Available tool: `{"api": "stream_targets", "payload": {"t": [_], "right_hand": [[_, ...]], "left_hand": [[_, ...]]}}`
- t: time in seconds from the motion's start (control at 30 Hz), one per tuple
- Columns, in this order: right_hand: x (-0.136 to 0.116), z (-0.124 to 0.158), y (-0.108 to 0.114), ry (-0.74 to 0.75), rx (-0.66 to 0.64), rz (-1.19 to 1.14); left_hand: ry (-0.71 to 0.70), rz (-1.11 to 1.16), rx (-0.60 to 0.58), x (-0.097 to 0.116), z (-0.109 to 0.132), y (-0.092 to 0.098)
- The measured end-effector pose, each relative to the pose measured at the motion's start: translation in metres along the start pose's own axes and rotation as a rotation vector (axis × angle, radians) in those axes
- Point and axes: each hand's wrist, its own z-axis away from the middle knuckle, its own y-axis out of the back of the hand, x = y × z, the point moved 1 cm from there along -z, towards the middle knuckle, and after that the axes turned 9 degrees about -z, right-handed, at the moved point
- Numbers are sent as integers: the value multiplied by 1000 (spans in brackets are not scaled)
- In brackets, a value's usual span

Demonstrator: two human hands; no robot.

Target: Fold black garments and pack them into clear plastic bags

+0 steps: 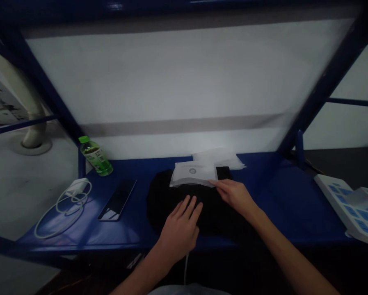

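A black cloth item (159, 200) lies on the blue shelf (264, 176) in front of me. On its back part rests a white packet (193, 172) with a small round mark. My right hand (234, 196) pinches the packet's front right corner between thumb and fingers. My left hand (182, 225) lies on the black cloth's front part, palm down, with its fingers spread and nothing held. Behind the packet, more thin white packets (229, 159) lie at the back of the shelf.
At the left are a green bottle (97, 157), a dark phone (117, 200) and a white charger (77, 186) with a coiled cable. A white power strip (350, 207) stands at the far right. Blue frame bars slope up on both sides.
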Motion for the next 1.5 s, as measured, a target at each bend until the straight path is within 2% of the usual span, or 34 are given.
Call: {"api": "stream_targets", "payload": {"t": [0.13,0.33,0.47,0.57,0.7,0.87,1.1,1.2,1.37,1.5], "right_hand": [[23,-18,7,-29,92,-11],[87,-44,13,-262,126,60],[120,-43,7,-329,102,77],[131,-36,0,-317,69,56],[131,-27,-2,-288,63,18],[115,-18,8,-269,123,-15],[98,-6,16,-185,221,-59],[98,-6,15,-142,209,-65],[97,-6,16,-122,203,-107],[97,-4,17,-141,212,-111]], "left_hand": [[5,1,8,1,1,-3],[13,2,19,1,1,-3],[7,0,14,0,0,-2],[9,4,-5,0,-1,-2],[23,28,-42,-2,-5,1],[89,95,-120,-6,-17,12],[219,53,-260,1,-62,36],[275,75,-257,6,-87,41],[352,210,-216,15,-123,26],[416,302,-197,31,-136,8]]}}
